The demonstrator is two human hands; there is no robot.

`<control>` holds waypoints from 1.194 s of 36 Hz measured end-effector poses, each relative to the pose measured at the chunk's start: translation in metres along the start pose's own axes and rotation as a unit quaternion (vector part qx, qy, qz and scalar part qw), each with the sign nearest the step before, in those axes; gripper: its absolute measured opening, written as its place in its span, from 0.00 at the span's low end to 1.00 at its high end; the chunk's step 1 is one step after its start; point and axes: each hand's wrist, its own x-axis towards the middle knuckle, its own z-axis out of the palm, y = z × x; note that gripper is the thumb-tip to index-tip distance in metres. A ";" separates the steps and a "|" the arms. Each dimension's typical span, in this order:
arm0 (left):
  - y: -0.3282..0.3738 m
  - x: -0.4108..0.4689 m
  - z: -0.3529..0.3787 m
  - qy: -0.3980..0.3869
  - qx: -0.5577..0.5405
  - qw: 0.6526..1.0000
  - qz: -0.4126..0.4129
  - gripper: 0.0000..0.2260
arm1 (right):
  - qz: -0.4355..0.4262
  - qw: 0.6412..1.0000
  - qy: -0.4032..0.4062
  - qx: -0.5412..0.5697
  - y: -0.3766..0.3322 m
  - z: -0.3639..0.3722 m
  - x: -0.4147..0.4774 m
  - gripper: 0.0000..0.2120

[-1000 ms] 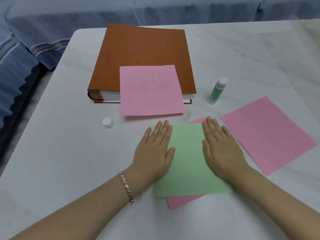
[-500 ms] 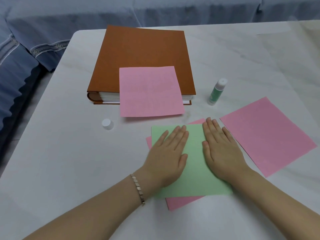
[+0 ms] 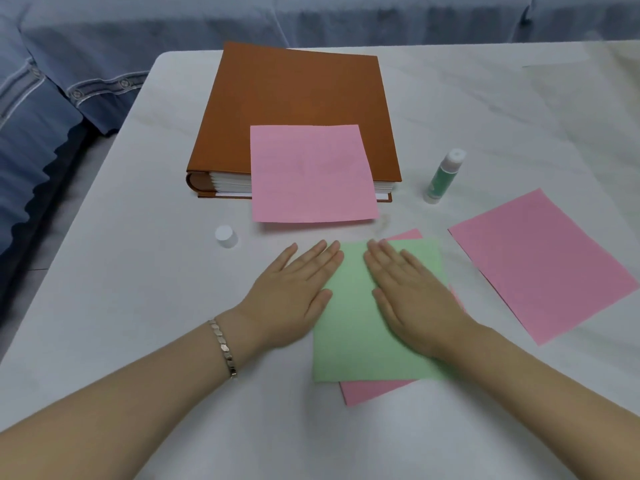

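Note:
A green paper sheet lies on a pink sheet in front of me on the white table. My left hand lies flat with straight fingers over the green sheet's left edge, partly on the table. My right hand presses flat on the sheet's right half. Both palms face down, fingers straight and close together. A bracelet circles my left wrist.
A thick brown album sits behind, with a pink square sheet draped over its front edge. An uncapped green glue stick stands to the right, its white cap to the left. Another pink sheet lies at right.
My left hand slid left from the middle of the green sheet to its left edge. My right hand shifted slightly toward the sheet's middle.

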 end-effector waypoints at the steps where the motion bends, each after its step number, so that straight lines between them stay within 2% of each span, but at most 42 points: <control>1: 0.000 0.000 0.000 0.003 0.002 1.000 0.002 0.24 | -0.023 1.000 0.001 -0.004 -0.007 0.003 0.001 0.25; 5: -0.002 0.000 0.000 0.002 -0.006 1.000 0.011 0.24 | -0.087 0.996 -0.020 -0.002 -0.019 0.004 -0.002 0.30; 11: -0.004 0.000 -0.001 -0.020 -0.038 0.999 0.003 0.26 | -0.163 0.985 -0.052 0.003 -0.018 0.001 -0.031 0.25; 18: -0.004 -0.001 0.001 0.008 -0.031 0.999 0.007 0.23 | -0.229 0.968 -0.097 -0.014 -0.017 -0.006 -0.060 0.24; 20: -0.004 -0.001 0.001 0.009 -0.040 0.999 0.006 0.23 | -0.245 0.963 -0.109 0.014 -0.015 -0.012 -0.061 0.23; 23: -0.007 -0.002 0.002 0.006 -0.054 0.999 0.007 0.23 | -0.218 0.968 -0.103 0.074 -0.010 -0.015 -0.049 0.24; 27: -0.011 -0.002 0.001 0.003 -0.059 0.998 0.012 0.22 | -0.142 0.988 -0.055 0.038 -0.005 -0.012 -0.021 0.28; 33: -0.016 -0.004 -0.004 -0.005 -0.090 0.996 0.021 0.23 | -0.131 0.990 -0.046 0.018 -0.012 -0.004 0.010 0.32; 37: -0.017 -0.004 -0.004 -0.001 -0.096 0.995 0.021 0.23 | -0.159 0.986 -0.053 0.022 -0.022 0.001 0.001 0.29; 43: -0.021 -0.002 -0.007 -0.013 -0.094 0.995 0.033 0.24 | -0.248 0.966 -0.071 0.020 -0.040 0.003 -0.024 0.25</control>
